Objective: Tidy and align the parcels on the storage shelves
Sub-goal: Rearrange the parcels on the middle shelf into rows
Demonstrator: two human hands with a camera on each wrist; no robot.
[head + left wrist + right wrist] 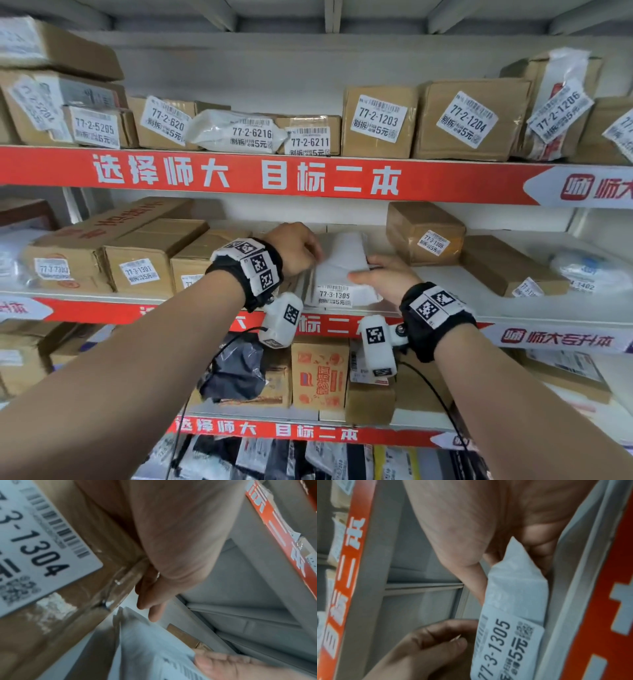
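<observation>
A white soft parcel [346, 253] labelled 77-3-1305 lies at the front of the middle shelf, between a brown box on its left and bare shelf on its right. My right hand [380, 274] grips its right end, thumb across the top and fingers behind it. In the right wrist view the parcel [513, 595] lies against that palm [488, 520]. My left hand [301, 250] rests loosely curved fingers against the parcel's left edge. The left wrist view shows those fingers [150, 601] just above the parcel [145, 649], holding nothing.
The brown box 77-3-1304 [51, 601] stands right beside my left hand, with more boxes [150, 257] further left. Box 77-3-1306 [424, 233] and a flat box [507, 267] sit to the right. The red-banded upper shelf [239, 174] hangs close overhead. Lower shelves hold more parcels.
</observation>
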